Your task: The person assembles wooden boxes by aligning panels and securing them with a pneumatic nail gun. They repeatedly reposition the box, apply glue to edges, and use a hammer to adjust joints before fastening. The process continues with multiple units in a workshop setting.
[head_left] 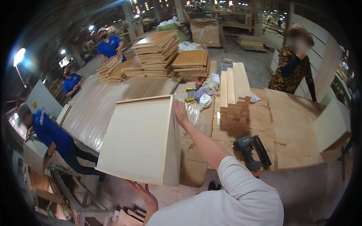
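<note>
A large pale wooden box with a white recessed panel, like a drawer turned bottom up, is tilted between my hands at the near edge of the worktable. My right hand holds its right side near the far corner, palm against the wood. Under the near edge, my left hand supports the box with its fingers extended; some fingertips are hidden by it. A black nail gun lies on the plywood to the right of my right arm.
Pale wooden boards are stacked beyond the nail gun. Brown panels stand in piles at the far side. A yellow-black tool lies among rags and plastic. One person stands right; several blue-shirted people are left, one carrying a box.
</note>
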A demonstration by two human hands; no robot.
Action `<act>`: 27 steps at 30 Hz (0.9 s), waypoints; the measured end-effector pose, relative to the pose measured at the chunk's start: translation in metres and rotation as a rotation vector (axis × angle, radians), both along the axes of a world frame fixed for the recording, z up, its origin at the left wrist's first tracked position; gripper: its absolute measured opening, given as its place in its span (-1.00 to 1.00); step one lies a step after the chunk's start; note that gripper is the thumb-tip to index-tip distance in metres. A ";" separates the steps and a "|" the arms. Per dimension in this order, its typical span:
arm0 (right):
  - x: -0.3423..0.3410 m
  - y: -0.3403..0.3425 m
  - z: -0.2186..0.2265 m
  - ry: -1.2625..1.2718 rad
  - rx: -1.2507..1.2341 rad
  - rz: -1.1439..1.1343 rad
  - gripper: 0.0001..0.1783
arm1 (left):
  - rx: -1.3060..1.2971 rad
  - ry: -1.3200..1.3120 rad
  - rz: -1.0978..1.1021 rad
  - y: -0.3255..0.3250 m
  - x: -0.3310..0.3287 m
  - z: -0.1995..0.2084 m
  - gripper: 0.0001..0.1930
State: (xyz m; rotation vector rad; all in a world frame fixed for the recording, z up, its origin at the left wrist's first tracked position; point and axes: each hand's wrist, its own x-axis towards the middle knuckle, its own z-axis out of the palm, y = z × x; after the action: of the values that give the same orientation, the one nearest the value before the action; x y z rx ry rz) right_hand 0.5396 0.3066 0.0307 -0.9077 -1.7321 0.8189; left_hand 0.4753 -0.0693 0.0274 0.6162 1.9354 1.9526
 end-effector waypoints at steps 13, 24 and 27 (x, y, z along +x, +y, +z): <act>0.121 0.056 -0.041 0.672 -0.968 0.321 -0.44 | -0.056 0.215 -0.093 -0.014 -0.055 -0.057 -0.42; 0.117 0.203 -0.164 0.188 -0.594 -0.693 -0.51 | -0.256 -0.219 0.001 -0.011 -0.024 -0.039 -0.52; 0.122 0.205 -0.164 0.385 -0.331 -0.925 -0.53 | -0.391 -0.123 -0.107 -0.020 0.025 -0.034 -0.45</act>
State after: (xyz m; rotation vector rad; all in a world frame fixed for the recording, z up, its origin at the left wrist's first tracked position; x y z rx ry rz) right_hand 0.6612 0.5120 -0.1336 -1.4867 -0.7014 0.5851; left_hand 0.5007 -0.0889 -0.0065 0.4667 2.0789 1.4545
